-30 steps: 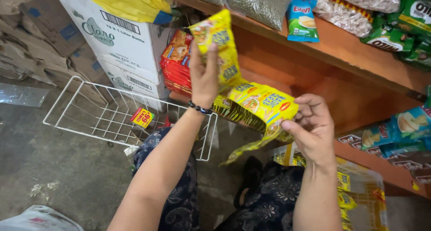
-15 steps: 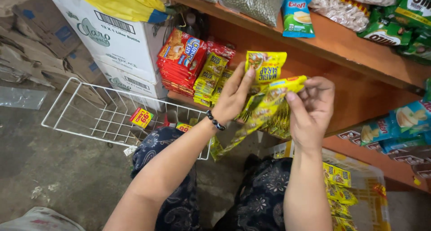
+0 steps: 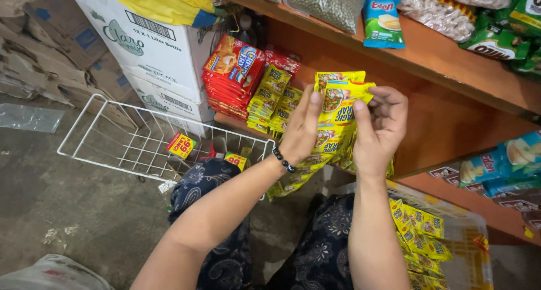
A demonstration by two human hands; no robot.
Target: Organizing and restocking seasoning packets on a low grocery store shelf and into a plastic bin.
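Note:
Both my hands hold up a folded strip of yellow seasoning sachets (image 3: 337,107) in front of a wooden shelf. My left hand (image 3: 301,126), with a dark bead bracelet on the wrist, presses the strip from the left. My right hand (image 3: 378,126) pinches its top right edge. The strip's lower end hangs down below my hands toward my lap. Just behind, stacks of yellow sachets (image 3: 274,98) and red packets (image 3: 234,73) stand on the shelf.
A white wire rack (image 3: 121,140) lies on the concrete floor at left, with small price tags near it. White cardboard boxes (image 3: 152,47) stand behind it. More yellow sachets (image 3: 420,233) fill a clear bin at lower right. Packets line the upper wooden shelf (image 3: 451,59).
My hands have come together and folded the sachet strip into a compact bundle, moving it right and closer to the shelf. Earlier my left hand held one end high, apart from the right.

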